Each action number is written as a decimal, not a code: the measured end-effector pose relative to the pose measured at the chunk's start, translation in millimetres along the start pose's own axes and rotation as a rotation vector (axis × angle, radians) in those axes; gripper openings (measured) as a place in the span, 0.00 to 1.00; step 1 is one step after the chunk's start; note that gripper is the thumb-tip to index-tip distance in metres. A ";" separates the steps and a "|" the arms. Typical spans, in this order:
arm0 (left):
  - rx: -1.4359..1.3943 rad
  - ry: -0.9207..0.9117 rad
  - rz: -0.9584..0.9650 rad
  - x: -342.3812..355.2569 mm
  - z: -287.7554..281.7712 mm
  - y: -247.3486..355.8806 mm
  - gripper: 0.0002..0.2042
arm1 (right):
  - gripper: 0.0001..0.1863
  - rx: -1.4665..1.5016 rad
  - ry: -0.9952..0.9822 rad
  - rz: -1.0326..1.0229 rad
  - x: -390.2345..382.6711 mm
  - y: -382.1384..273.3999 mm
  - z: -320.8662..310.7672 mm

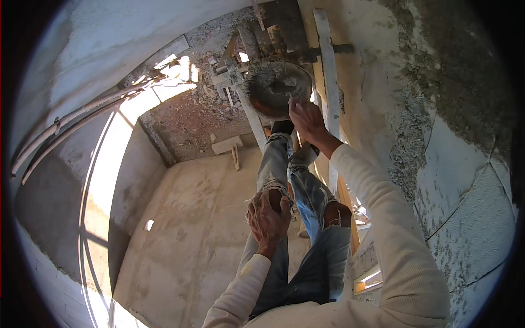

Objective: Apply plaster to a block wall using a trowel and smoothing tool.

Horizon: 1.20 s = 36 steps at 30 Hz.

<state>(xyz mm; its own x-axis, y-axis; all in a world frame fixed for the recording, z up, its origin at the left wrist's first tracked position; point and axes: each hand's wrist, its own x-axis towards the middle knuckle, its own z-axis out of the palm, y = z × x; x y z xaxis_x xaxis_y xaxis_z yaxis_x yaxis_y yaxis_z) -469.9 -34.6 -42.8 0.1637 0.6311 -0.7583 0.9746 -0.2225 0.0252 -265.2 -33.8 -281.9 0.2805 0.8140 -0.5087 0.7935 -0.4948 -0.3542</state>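
A round, dark pan point(261, 105) of grey mortar point(268, 76) stands ahead of me, just beyond my feet. My right hand point(307, 117) is at its near right rim, fingers closed. Whatever they grip is hidden by the hand. A dark, narrow shape lies in the mortar close to the fingertips; I cannot tell whether it is a tool or a hollow. My left hand point(268, 221) rests on my left knee, which shows through torn jeans point(273, 164). Its fingers are spread over the knee and hold nothing.
To the right rises a rough wall point(377, 93) partly smeared with mortar. A pale upright plank point(328, 71) stands between wall and pan. Rubble point(191, 123) and wood scraps lie ahead left. Far below spreads a concrete floor point(186, 218). Two long poles point(76, 117) run along the left.
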 end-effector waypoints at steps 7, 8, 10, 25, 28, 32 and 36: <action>0.005 -0.034 -0.004 1.7 -4.3 15.2 0.29 | 0.31 0.029 0.201 -0.321 -24.3 57.8 -26.5; 0.008 -0.030 0.004 3.4 -1.2 13.9 0.29 | 0.31 0.045 0.060 -0.084 -22.0 66.6 -24.6; 0.006 -0.014 0.003 3.7 -0.9 7.8 0.29 | 0.28 0.126 -0.150 0.148 -20.9 76.2 -33.9; -0.002 -0.100 -0.086 7.2 -3.5 -3.0 0.32 | 0.26 0.290 -0.054 -0.052 46.1 2.8 -9.0; -0.017 -0.117 -0.099 6.0 -4.8 -5.2 0.32 | 0.24 0.147 -0.131 -0.191 29.2 15.9 -15.4; -0.050 -0.121 -0.088 7.1 -4.8 -1.4 0.33 | 0.27 0.126 -0.147 0.032 47.7 25.2 -50.6; -0.055 -0.144 -0.094 4.2 -3.6 3.1 0.33 | 0.27 0.125 -0.131 -0.133 37.6 21.5 -47.1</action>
<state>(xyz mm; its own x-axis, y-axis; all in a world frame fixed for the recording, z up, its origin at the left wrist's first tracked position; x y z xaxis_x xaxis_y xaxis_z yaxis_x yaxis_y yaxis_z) -465.7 -30.0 -43.6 0.0520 0.5329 -0.8446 0.9921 -0.1241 -0.0172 -212.2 0.6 -271.6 0.0986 0.8319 -0.5460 0.7436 -0.4262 -0.5151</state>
